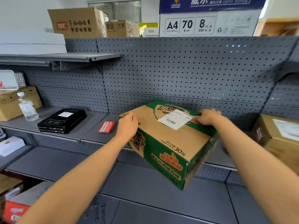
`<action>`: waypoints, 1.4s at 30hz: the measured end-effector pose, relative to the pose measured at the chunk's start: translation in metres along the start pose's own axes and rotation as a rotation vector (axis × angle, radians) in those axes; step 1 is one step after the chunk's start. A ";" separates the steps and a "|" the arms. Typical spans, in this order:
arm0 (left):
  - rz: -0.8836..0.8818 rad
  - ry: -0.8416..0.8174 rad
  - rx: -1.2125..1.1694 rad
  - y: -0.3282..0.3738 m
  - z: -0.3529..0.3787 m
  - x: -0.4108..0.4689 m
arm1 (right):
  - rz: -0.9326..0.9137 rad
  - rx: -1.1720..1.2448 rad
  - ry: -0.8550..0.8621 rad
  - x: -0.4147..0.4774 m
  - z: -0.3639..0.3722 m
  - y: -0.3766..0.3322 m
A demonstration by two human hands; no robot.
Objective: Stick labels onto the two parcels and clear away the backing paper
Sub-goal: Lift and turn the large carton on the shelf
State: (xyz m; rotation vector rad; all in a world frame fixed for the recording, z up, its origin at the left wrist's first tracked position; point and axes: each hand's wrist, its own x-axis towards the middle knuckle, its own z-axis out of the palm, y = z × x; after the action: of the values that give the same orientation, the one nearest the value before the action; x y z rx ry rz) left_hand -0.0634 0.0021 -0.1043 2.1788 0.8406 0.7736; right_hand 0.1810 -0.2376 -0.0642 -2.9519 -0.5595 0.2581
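A green and brown carton (169, 143) sits half on the grey middle shelf (93, 131), its near end jutting out past the shelf edge. A white shipping label (175, 119) is stuck on its top. My left hand (127, 125) grips the carton's far left corner. My right hand (208, 117) grips its far right edge, beside the label. A black flat box (62, 121) with a small white label lies on the shelf to the left. A brown carton (278, 135) bearing a white label stands at the right edge.
A small red packet (106, 126) lies between the black box and the carton. A water bottle (27, 107) and a brown box stand at far left. The pegboard back wall (178, 70) rises behind. A lower shelf (145, 191) runs below.
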 end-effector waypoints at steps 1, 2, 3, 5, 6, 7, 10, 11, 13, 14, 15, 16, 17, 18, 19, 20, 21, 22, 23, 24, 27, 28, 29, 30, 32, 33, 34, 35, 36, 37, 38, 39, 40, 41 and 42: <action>0.000 -0.010 -0.010 0.000 0.001 0.003 | 0.012 -0.006 -0.006 0.002 0.002 0.006; 0.003 -0.024 -0.018 0.002 0.003 0.005 | 0.034 -0.004 -0.003 0.001 0.003 0.013; 0.007 -0.031 -0.022 0.002 0.004 0.008 | 0.050 -0.009 -0.003 -0.001 0.003 0.017; 0.020 -0.048 -0.020 0.004 0.006 0.011 | 0.088 -0.015 0.008 -0.016 0.002 0.022; 0.026 -0.059 -0.020 0.006 0.008 0.013 | 0.109 -0.017 0.015 -0.023 0.003 0.026; 0.024 -0.063 -0.026 0.007 0.010 0.015 | 0.121 -0.017 0.018 -0.028 0.003 0.029; 0.019 -0.114 -0.064 0.009 0.015 0.022 | 0.169 0.009 0.034 -0.048 0.006 0.035; 0.024 -0.135 -0.081 0.009 0.018 0.025 | 0.171 0.011 0.044 -0.054 0.008 0.037; 0.040 -0.171 -0.107 0.011 0.021 0.030 | 0.177 0.016 0.064 -0.065 0.011 0.038; 0.041 -0.185 -0.119 0.012 0.021 0.031 | 0.186 0.027 0.072 -0.070 0.013 0.038; 0.035 -0.207 -0.140 0.013 0.023 0.033 | 0.197 0.041 0.078 -0.073 0.014 0.037; 0.024 -0.240 -0.171 0.013 0.023 0.034 | 0.198 0.055 0.082 -0.077 0.015 0.036; 0.008 -0.280 -0.214 0.014 0.023 0.035 | 0.199 0.071 0.085 -0.079 0.016 0.034; -0.009 -0.321 -0.258 0.013 0.023 0.036 | 0.200 0.081 0.084 -0.082 0.017 0.032; -0.016 -0.352 -0.287 0.013 0.023 0.037 | 0.203 0.090 0.083 -0.083 0.017 0.030; -0.014 -0.375 -0.299 0.012 0.022 0.037 | 0.205 0.092 0.084 -0.086 0.017 0.027; -0.014 -0.389 -0.304 0.011 0.021 0.037 | 0.205 0.088 0.086 -0.087 0.018 0.025; -0.015 -0.394 -0.301 0.011 0.019 0.037 | 0.205 0.087 0.085 -0.089 0.017 0.022; -0.019 -0.391 -0.290 0.010 0.019 0.037 | 0.203 0.083 0.082 -0.090 0.017 0.020; -0.018 -0.380 -0.274 0.010 0.018 0.036 | 0.200 0.077 0.073 -0.090 0.017 0.018; -0.009 -0.373 -0.208 0.012 0.015 0.034 | 0.195 0.084 0.035 -0.089 0.017 0.013; -0.002 -0.391 -0.191 0.013 0.013 0.034 | 0.194 0.090 0.029 -0.089 0.016 0.011; 0.006 -0.410 -0.181 0.014 0.012 0.035 | 0.191 0.093 0.027 -0.088 0.016 0.010; 0.013 -0.428 -0.178 0.014 0.009 0.037 | 0.185 0.094 0.023 -0.087 0.014 0.008; 0.015 -0.458 -0.197 0.016 0.006 0.040 | 0.167 0.109 0.014 -0.084 0.013 0.003; 0.020 -0.470 -0.210 0.016 0.006 0.041 | 0.161 0.124 0.011 -0.081 0.015 0.000; 0.029 -0.477 -0.213 0.017 0.006 0.041 | 0.154 0.139 0.013 -0.079 0.016 -0.003; 0.036 -0.484 -0.209 0.017 0.007 0.040 | 0.150 0.150 0.020 -0.076 0.017 -0.006; 0.042 -0.484 -0.205 0.017 0.008 0.041 | 0.147 0.156 0.027 -0.074 0.018 -0.008; 0.042 -0.482 -0.203 0.016 0.010 0.041 | 0.147 0.165 0.032 -0.072 0.020 -0.010; 0.040 -0.481 -0.203 0.016 0.011 0.041 | 0.150 0.174 0.036 -0.071 0.021 -0.011; 0.039 -0.479 -0.204 0.015 0.011 0.042 | 0.155 0.187 0.044 -0.070 0.021 -0.013; 0.038 -0.481 -0.205 0.014 0.011 0.042 | 0.160 0.186 0.066 -0.071 0.021 -0.014; 0.038 -0.480 -0.210 0.013 0.011 0.044 | 0.166 0.168 0.109 -0.071 0.022 -0.017; 0.044 -0.474 -0.207 0.011 0.011 0.046 | 0.162 0.135 0.166 -0.070 0.021 -0.021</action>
State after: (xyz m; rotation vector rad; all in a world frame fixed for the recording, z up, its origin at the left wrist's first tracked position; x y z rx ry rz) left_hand -0.0236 0.0254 -0.0893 2.0741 0.4507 0.3201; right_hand 0.1050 -0.2423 -0.0716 -2.8545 -0.2715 0.0620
